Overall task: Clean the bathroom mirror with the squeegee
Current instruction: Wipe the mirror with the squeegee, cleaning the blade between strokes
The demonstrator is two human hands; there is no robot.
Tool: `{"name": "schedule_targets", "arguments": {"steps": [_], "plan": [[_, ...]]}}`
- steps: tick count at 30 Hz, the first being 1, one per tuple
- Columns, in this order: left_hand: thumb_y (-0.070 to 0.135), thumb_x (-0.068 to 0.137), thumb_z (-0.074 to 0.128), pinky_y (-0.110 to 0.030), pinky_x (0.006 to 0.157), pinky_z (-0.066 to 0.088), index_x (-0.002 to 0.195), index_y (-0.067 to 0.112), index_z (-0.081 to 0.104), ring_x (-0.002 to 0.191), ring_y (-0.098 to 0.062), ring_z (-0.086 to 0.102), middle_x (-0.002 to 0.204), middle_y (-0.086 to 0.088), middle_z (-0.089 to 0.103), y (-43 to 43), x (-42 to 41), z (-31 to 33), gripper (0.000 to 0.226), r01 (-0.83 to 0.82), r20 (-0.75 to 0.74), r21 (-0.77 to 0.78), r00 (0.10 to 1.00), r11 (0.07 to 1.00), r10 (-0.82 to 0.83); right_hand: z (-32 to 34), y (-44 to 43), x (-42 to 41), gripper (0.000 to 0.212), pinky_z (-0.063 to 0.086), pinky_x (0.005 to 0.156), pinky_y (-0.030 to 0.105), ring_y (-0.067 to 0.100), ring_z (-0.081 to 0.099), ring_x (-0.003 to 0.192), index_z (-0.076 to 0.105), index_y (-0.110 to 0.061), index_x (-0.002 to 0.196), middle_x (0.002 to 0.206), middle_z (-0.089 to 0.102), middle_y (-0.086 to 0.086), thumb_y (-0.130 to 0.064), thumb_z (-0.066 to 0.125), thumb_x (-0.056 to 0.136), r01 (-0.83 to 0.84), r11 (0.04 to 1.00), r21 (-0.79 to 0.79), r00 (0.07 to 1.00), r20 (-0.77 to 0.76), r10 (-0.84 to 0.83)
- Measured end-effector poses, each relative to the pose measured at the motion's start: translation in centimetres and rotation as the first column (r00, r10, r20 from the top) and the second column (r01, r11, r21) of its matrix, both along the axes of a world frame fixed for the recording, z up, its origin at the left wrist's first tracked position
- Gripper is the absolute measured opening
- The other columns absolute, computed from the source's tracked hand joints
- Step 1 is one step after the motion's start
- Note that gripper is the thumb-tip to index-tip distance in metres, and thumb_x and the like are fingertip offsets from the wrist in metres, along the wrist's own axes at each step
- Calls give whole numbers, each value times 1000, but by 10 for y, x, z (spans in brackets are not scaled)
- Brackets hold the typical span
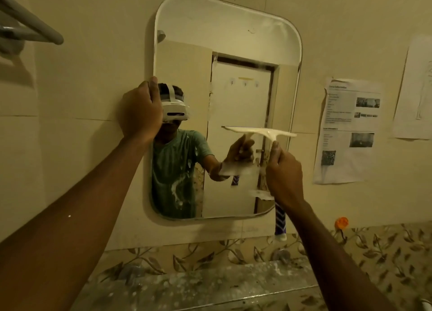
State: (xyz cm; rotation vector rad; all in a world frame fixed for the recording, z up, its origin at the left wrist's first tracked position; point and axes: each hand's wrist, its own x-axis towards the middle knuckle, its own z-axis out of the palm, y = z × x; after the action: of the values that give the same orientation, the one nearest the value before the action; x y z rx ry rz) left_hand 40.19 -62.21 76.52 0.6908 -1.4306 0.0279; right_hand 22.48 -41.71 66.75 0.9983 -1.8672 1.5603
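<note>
A rounded-corner mirror [233, 41] hangs on the beige tiled wall. My left hand [140, 109] grips its left edge at mid height. My right hand [284, 172] holds a squeegee [259, 131] by the handle. Its white blade lies level against the glass on the mirror's right half. The blue-and-white patterned handle end [280, 221] sticks out below my fist. White foam streaks [177, 189] and a smear [236, 168] cling to the lower glass. The upper glass looks hazy.
A grey towel rail [30, 23] juts out at the top left. Printed paper sheets [348, 133] are stuck to the wall right of the mirror. An orange hook [341, 223] sits below them. A speckled shelf [198, 285] runs under the mirror.
</note>
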Motion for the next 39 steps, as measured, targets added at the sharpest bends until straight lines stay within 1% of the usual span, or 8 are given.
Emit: {"name": "schedule_targets", "arguments": {"steps": [5, 10, 16, 20, 28, 32, 35, 39], "plan": [[41, 103, 28, -24, 56, 32, 89, 4, 62, 67, -16, 53, 83, -14, 68, 1, -2, 0, 52, -26, -27, 2, 999, 1000, 26, -43, -5, 1, 43, 48, 47, 32, 17, 57, 53, 56, -17, 80, 64, 60, 5, -39, 27, 104, 31, 997, 65, 998, 50, -35], [42, 103, 29, -26, 57, 33, 87, 5, 62, 65, -17, 54, 79, -13, 67, -2, -4, 0, 52, -39, -49, -11, 998, 999, 39, -110, 8, 10, 41, 43, 44, 28, 13, 54, 47, 57, -18, 83, 58, 59, 2, -37, 27, 103, 40, 980, 196, 989, 131, -67], [41, 103, 30, -30, 59, 36, 88, 4, 61, 76, -28, 64, 83, -16, 68, 0, -2, -1, 51, -40, -34, -19, 999, 999, 40, -62, 15, 7, 42, 39, 42, 21, 11, 48, 48, 56, -18, 77, 61, 57, 2, -36, 29, 104, -6, 992, 124, 997, 83, -4], [42, 102, 29, -29, 59, 37, 86, 5, 61, 74, -28, 64, 82, -15, 68, 0, -1, 0, 52, -39, -34, -20, 999, 999, 38, -8, 6, -5, 44, 44, 49, 30, 16, 51, 54, 55, -12, 78, 67, 58, 8, -36, 29, 105, -23, 1000, 5, 999, 32, 23], [45, 102, 29, -31, 56, 38, 84, 7, 63, 70, -28, 64, 78, -15, 68, -1, 0, 0, 54, -26, -39, -28, 999, 999, 25, -105, 9, 17, 41, 42, 43, 19, 8, 56, 53, 59, -16, 85, 63, 59, -1, -35, 27, 104, 22, 986, 163, 987, 152, -47], [45, 101, 31, -30, 56, 36, 80, 4, 66, 63, -30, 60, 72, -17, 67, -1, 9, 9, 58, -21, 6, -34, 1000, 999, 21, -57, 15, 17, 44, 38, 41, 15, 7, 53, 50, 57, -15, 77, 62, 57, 0, -36, 28, 104, -1, 993, 118, 995, 100, -10], [46, 101, 30, -24, 48, 32, 71, 2, 65, 53, -24, 54, 59, -13, 58, -5, 16, 22, 64, 35, 9, -17, 999, 999, -35, 14, 7, 19, 46, 49, 47, 31, 19, 54, 51, 55, -15, 73, 62, 58, 8, -35, 28, 105, -84, 996, -6, 996, -34, 84], [40, 100, 35, -26, 53, 34, 68, 7, 61, 57, -23, 53, 59, -7, 55, -4, 18, 36, 53, 76, -78, 10, 994, 997, -75, 124, -13, 30, 52, 39, 39, 16, 3, 48, 38, 51, -18, 65, 53, 51, -3, -37, 25, 105, -87, 993, -78, 977, -200, 70]]}}
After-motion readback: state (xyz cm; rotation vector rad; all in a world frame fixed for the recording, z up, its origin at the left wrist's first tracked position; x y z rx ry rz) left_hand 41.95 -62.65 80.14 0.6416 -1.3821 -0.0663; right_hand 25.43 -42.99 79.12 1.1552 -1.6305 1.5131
